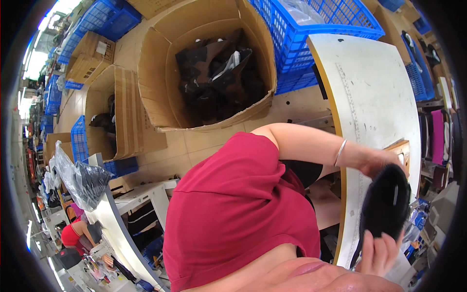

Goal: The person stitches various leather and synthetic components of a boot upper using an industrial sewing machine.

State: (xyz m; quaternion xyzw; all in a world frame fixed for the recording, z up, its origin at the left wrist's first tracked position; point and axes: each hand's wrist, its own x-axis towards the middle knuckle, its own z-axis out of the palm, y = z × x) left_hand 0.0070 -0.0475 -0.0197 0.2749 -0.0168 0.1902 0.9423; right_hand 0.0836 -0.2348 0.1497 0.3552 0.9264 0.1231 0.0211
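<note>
Shoe piece, black, right of frame, is grasped by the left hand above and right hand below. Positioning seems underway; next likely calls for steady turning.

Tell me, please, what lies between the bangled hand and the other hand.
In the head view: a long black piece, reaching from the bangled hand to the other hand.

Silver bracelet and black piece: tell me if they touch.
Apart. The head view shows the silver bracelet well up the arm, with the back of the same arm's hand between it and the black piece.
</note>
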